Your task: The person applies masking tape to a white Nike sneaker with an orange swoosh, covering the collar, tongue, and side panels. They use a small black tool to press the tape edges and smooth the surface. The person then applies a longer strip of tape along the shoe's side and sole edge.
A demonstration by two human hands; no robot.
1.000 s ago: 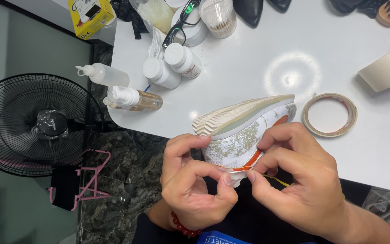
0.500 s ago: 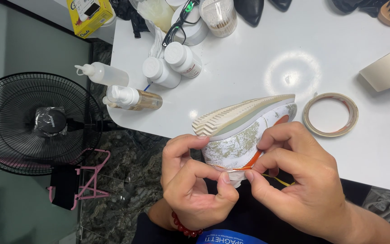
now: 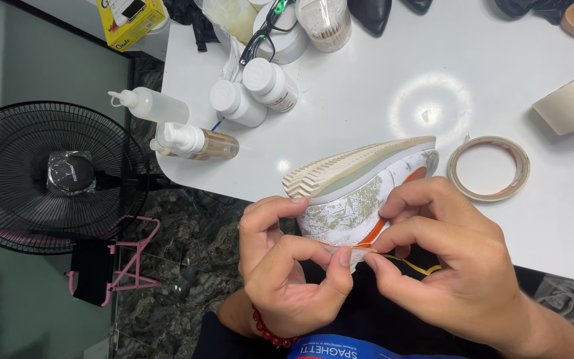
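Note:
A white sneaker [image 3: 360,193] with gold speckles, an orange stripe and a ridged cream sole lies on its side at the near edge of the white table [image 3: 367,86]. My left hand [image 3: 287,266] grips its heel end, thumb and forefinger pinching a strip of clear tape [image 3: 352,252] against the shoe. My right hand [image 3: 446,259] holds the upper from the right and pinches the same tape with its fingertips. A thin yellow strand [image 3: 420,267] shows below my right fingers.
A roll of tape [image 3: 488,168] lies right of the shoe. White bottles [image 3: 254,93], a clear squeeze bottle [image 3: 151,104] and a pump bottle [image 3: 194,141] sit at the table's left. A black floor fan [image 3: 54,176] and pink stand [image 3: 124,266] are left, below the table.
My fingertips have drawn closer together on the tape at the shoe's lower edge. The shoe has barely moved.

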